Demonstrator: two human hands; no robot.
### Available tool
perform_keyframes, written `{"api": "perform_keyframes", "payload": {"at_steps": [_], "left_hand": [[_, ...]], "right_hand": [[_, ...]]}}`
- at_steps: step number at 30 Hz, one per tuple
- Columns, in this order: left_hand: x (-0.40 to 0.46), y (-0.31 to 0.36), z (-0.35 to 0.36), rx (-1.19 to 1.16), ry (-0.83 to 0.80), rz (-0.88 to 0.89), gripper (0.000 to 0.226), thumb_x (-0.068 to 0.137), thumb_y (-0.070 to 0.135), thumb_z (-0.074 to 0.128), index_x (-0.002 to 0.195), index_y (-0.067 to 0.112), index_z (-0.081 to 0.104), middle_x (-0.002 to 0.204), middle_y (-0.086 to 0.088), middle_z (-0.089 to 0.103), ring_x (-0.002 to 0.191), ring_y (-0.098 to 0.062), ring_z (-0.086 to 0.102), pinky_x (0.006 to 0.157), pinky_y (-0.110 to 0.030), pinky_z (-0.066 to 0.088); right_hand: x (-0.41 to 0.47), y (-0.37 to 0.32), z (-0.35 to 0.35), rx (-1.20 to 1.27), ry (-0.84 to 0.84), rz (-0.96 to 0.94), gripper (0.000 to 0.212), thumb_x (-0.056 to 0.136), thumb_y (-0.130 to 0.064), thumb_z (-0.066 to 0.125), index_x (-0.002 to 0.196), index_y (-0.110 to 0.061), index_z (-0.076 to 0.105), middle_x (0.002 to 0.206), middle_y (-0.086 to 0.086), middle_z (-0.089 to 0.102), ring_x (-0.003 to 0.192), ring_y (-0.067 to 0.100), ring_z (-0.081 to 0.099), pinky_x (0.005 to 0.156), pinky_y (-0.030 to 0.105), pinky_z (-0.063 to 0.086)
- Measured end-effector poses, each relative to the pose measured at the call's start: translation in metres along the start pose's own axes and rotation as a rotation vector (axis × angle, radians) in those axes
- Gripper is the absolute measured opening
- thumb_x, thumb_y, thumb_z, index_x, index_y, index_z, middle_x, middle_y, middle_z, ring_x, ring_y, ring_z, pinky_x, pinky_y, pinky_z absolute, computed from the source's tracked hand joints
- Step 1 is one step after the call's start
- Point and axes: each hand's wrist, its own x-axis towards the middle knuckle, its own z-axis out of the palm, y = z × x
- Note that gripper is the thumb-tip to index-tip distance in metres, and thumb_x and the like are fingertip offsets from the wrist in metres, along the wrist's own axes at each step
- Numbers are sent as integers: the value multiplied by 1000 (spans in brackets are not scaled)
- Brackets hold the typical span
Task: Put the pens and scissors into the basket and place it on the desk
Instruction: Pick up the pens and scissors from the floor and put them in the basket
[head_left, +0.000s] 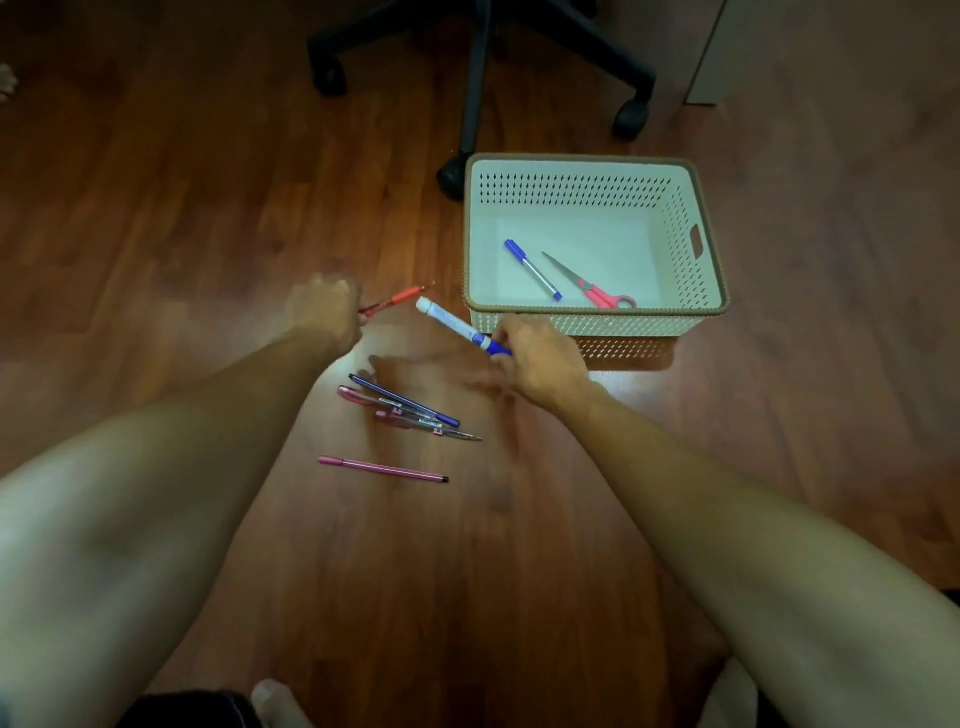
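A cream perforated basket (696, 244) with a brown rim stands on the wooden floor. Inside lie a blue-capped pen (532, 269) and red-handled scissors (592, 290). My right hand (540, 364) is shut on a white marker with a blue cap (457, 325), held just left of the basket's near corner. My left hand (324, 314) is shut on a red pen (397, 300), lifted off the floor. Below the hands a small pile of pens (405, 410), blue and pink, lies on the floor. A single pink pen (384, 469) lies nearer to me.
A black office chair base (480, 78) with castors stands behind the basket, one castor touching its far left corner. A pale cabinet edge (709, 57) shows at the top right. My knees and a foot are at the bottom edge.
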Motion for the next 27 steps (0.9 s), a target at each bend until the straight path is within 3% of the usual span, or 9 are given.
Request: {"api": "perform_keyframes", "payload": {"at_steps": [8, 14, 19, 24, 27], "left_hand": [[23, 84, -43, -196, 135, 65, 19, 89, 25, 68, 105, 15, 71, 105, -12, 72, 100, -32, 67, 84, -42, 56], [30, 155, -50, -193, 196, 156, 40, 90, 38, 65, 118, 9, 65, 120, -13, 66, 110, -33, 62, 86, -44, 55], [26, 149, -42, -281, 170, 145, 34, 89, 40, 65, 112, 14, 66, 118, -10, 67, 110, -30, 62, 88, -43, 54], [9, 103, -38, -274, 256, 101, 33, 93, 45, 55, 98, 14, 66, 104, -8, 70, 100, -29, 63, 80, -40, 50], [-2, 71, -36, -241, 259, 79, 34, 93, 44, 54, 96, 13, 66, 103, -12, 70, 100, -32, 62, 81, -42, 50]], "right_hand": [[13, 57, -63, 238, 221, 287, 20, 90, -30, 64, 106, -18, 61, 99, 3, 70, 91, 24, 64, 77, 36, 52], [17, 99, -87, 270, 294, 484, 32, 92, -36, 62, 117, -18, 62, 105, 4, 72, 95, 24, 66, 74, 30, 48], [17, 91, -73, 377, 253, 471, 39, 85, -44, 67, 116, -22, 60, 105, 3, 72, 97, 25, 67, 87, 37, 54], [13, 53, -47, 416, 225, 355, 17, 81, -41, 69, 88, -27, 63, 85, -1, 73, 87, 19, 67, 80, 31, 53], [12, 26, -29, 421, 183, 271, 16, 78, -40, 71, 78, -27, 61, 71, -5, 67, 77, 16, 67, 75, 31, 54]]}}
